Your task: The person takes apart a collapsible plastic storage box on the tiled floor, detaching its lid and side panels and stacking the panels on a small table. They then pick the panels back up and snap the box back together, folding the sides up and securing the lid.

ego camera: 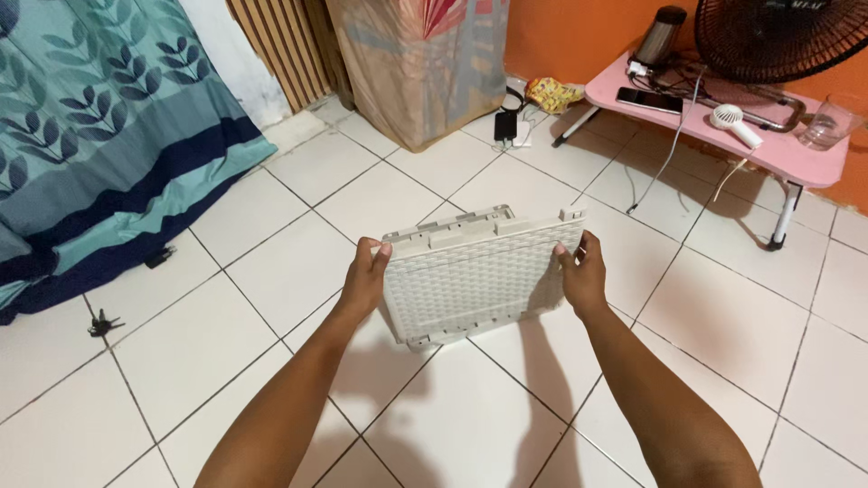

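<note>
The white woven-pattern plastic panel (479, 276) is held above the tiled floor (271, 271), at frame centre. The left hand (364, 282) grips its 9 o'clock edge, fingers pressed against the rim. The right hand (583, 274) grips the 3 o'clock edge likewise. A pink surface (723, 136) stands at 2 o'clock.

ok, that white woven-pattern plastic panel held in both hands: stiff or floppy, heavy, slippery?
Probably stiff: the white panel spans flat between the left hand and right hand with no visible sag. Likely light for its size, since fingertip grips at the side edges carry it. The basket-weave texture should give some grip; the small moulded tabs along its top edge look like the fragile part.
</note>
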